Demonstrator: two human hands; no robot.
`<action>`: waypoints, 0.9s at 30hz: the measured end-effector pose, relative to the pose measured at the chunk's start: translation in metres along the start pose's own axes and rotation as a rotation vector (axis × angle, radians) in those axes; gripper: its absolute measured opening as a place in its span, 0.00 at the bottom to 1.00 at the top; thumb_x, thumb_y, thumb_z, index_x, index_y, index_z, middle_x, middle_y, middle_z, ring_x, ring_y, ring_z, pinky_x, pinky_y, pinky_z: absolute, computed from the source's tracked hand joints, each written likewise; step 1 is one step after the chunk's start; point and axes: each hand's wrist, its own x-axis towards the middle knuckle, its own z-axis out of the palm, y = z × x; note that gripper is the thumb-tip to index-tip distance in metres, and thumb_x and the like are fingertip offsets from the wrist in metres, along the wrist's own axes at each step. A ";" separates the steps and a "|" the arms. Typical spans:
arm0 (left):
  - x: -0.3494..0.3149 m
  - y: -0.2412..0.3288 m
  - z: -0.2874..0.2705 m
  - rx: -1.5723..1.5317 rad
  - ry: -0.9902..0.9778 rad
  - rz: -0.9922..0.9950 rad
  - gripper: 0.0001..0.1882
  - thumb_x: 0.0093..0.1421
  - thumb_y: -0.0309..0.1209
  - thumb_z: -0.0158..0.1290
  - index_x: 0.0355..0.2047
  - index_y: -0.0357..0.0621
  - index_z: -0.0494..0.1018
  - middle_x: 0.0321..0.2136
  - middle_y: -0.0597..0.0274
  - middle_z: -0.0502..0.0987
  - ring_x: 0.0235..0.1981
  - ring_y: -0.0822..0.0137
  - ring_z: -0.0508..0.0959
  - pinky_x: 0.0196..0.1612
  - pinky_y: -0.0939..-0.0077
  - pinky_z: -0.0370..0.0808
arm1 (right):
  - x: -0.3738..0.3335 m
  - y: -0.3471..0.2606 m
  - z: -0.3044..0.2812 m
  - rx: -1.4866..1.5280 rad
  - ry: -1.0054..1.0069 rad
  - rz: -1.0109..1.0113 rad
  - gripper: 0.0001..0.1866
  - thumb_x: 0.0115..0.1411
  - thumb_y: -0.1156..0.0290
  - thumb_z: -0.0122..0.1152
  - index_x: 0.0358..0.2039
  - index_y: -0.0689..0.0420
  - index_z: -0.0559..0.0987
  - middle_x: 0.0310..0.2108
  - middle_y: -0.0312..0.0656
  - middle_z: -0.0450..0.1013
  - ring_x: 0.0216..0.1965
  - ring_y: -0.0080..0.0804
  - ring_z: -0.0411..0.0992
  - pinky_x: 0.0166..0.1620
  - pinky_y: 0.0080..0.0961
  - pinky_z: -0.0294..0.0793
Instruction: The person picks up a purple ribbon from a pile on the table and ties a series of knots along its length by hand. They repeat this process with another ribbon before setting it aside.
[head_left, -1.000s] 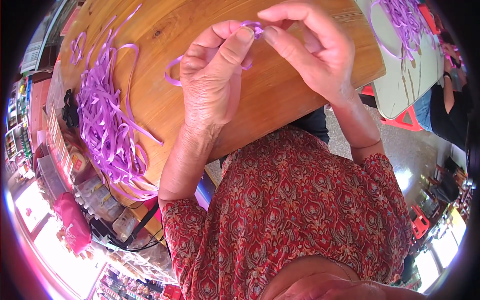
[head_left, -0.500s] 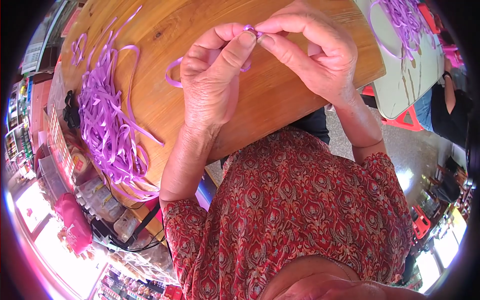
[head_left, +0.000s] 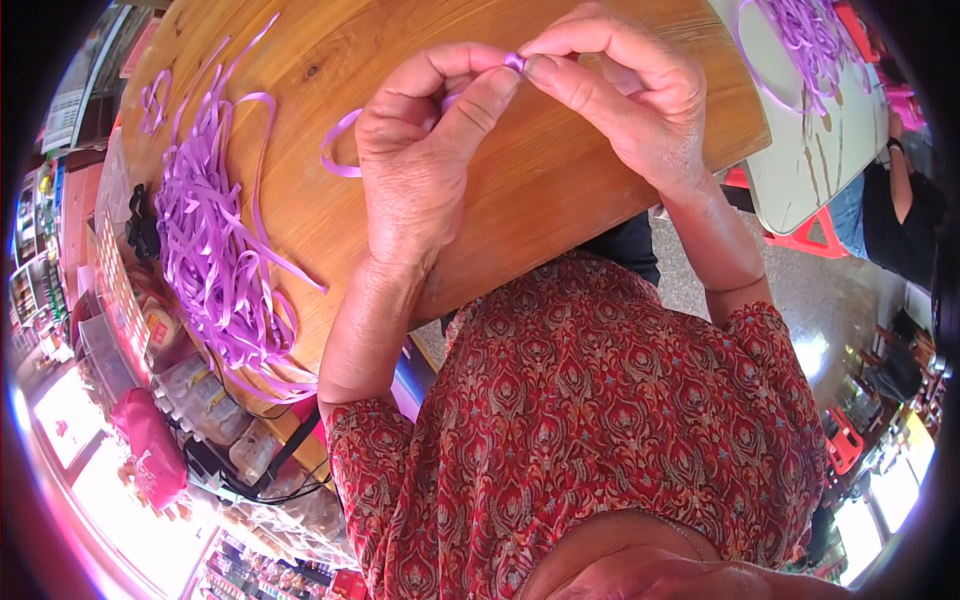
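Observation:
Above the far part of the wooden table [head_left: 530,215], a purple ribbon [head_left: 342,146] is pinched between both of my hands. My left hand [head_left: 425,140] has thumb and forefinger closed on it, and a loop of it sticks out on the left past my knuckles. Thumb and forefinger of my right hand [head_left: 625,100] meet the left fingertips, closed on the same small bunched piece. Most of this piece is hidden by my fingers. On the left of the table lies a tangled heap of purple ribbons [head_left: 215,240], apart from my hands.
A small separate ribbon loop [head_left: 155,100] lies at the table's far left. On a pale table [head_left: 815,170] at the right is another purple ribbon heap [head_left: 805,45]; a person in dark clothes [head_left: 905,215] is beside it. A red stool [head_left: 815,238] stands underneath. Plastic bags [head_left: 200,395] and cables crowd the left.
My left fingertips have shifted slightly right and cover the ribbon differently; less of its lower loop shows below them. Both hands keep their pinch. The ribbon heap has not moved.

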 end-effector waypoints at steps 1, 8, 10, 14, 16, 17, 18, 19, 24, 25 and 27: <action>-0.001 -0.001 -0.002 -0.005 0.021 -0.022 0.08 0.56 0.19 0.56 0.37 0.37 0.75 0.31 0.67 0.78 0.34 0.79 0.75 0.40 0.87 0.72 | 0.015 -0.028 0.006 -0.077 0.005 0.420 0.06 0.54 0.85 0.59 0.33 0.64 0.78 0.31 0.41 0.73 0.33 0.24 0.72 0.34 0.15 0.68; -0.001 -0.002 -0.004 0.003 0.100 -0.188 0.06 0.56 0.25 0.59 0.34 0.39 0.76 0.25 0.71 0.75 0.23 0.83 0.68 0.26 0.91 0.64 | 0.018 -0.045 0.009 -0.106 0.091 0.881 0.05 0.55 0.85 0.59 0.34 0.64 0.77 0.30 0.41 0.72 0.32 0.25 0.72 0.35 0.15 0.69; -0.002 -0.001 -0.002 -0.065 0.088 -0.189 0.06 0.56 0.26 0.59 0.34 0.39 0.76 0.25 0.72 0.74 0.22 0.83 0.66 0.25 0.90 0.61 | -0.005 -0.007 -0.001 -0.034 0.060 0.497 0.05 0.56 0.84 0.58 0.34 0.64 0.77 0.31 0.41 0.72 0.32 0.25 0.72 0.35 0.16 0.69; 0.000 0.000 -0.003 -0.098 0.027 -0.156 0.06 0.57 0.26 0.57 0.35 0.38 0.75 0.25 0.71 0.73 0.21 0.82 0.64 0.24 0.89 0.59 | -0.011 0.009 -0.011 -0.142 -0.061 0.056 0.06 0.56 0.83 0.58 0.35 0.64 0.77 0.33 0.42 0.73 0.33 0.27 0.73 0.37 0.17 0.71; 0.001 0.001 -0.005 -0.091 0.025 -0.152 0.06 0.57 0.26 0.57 0.35 0.37 0.75 0.25 0.71 0.73 0.22 0.82 0.64 0.24 0.89 0.59 | -0.014 0.010 -0.011 -0.088 -0.039 0.076 0.07 0.56 0.82 0.58 0.37 0.64 0.77 0.33 0.43 0.73 0.34 0.27 0.73 0.38 0.17 0.71; 0.002 0.001 -0.006 -0.085 0.021 -0.149 0.07 0.57 0.25 0.57 0.35 0.37 0.75 0.25 0.71 0.73 0.22 0.82 0.64 0.24 0.89 0.60 | -0.015 0.010 -0.011 -0.036 -0.018 0.098 0.08 0.57 0.82 0.58 0.39 0.64 0.77 0.34 0.43 0.74 0.35 0.28 0.73 0.39 0.18 0.72; 0.002 0.000 -0.005 -0.086 0.020 -0.150 0.07 0.57 0.25 0.57 0.35 0.37 0.75 0.25 0.71 0.73 0.22 0.82 0.64 0.24 0.89 0.60 | -0.015 0.009 -0.011 -0.038 -0.017 0.098 0.08 0.57 0.82 0.58 0.39 0.64 0.77 0.34 0.43 0.74 0.35 0.28 0.73 0.39 0.18 0.72; 0.002 0.000 -0.004 -0.093 0.029 -0.147 0.07 0.57 0.25 0.57 0.35 0.37 0.75 0.25 0.70 0.73 0.22 0.82 0.64 0.25 0.88 0.60 | -0.014 0.008 -0.011 -0.067 -0.008 0.099 0.10 0.56 0.81 0.59 0.41 0.63 0.77 0.35 0.43 0.74 0.36 0.28 0.73 0.40 0.18 0.72; 0.002 -0.004 -0.006 -0.139 0.061 -0.133 0.06 0.58 0.25 0.56 0.35 0.36 0.75 0.25 0.70 0.73 0.22 0.81 0.65 0.25 0.88 0.60 | 0.028 -0.052 -0.002 -0.359 -0.113 0.777 0.15 0.56 0.80 0.61 0.45 0.63 0.76 0.38 0.44 0.74 0.38 0.29 0.74 0.42 0.18 0.73; 0.002 -0.004 -0.007 -0.166 0.053 -0.131 0.06 0.58 0.25 0.56 0.35 0.36 0.75 0.25 0.70 0.73 0.22 0.81 0.65 0.25 0.88 0.60 | 0.027 -0.053 -0.002 -0.326 -0.097 0.821 0.16 0.55 0.80 0.61 0.46 0.62 0.76 0.39 0.44 0.74 0.39 0.30 0.74 0.42 0.19 0.73; 0.002 -0.004 -0.007 -0.192 0.046 -0.127 0.05 0.59 0.25 0.55 0.35 0.36 0.75 0.24 0.70 0.73 0.22 0.81 0.65 0.25 0.87 0.60 | 0.028 -0.053 -0.002 -0.293 -0.080 0.864 0.17 0.54 0.80 0.62 0.46 0.62 0.76 0.40 0.44 0.74 0.40 0.31 0.74 0.43 0.20 0.73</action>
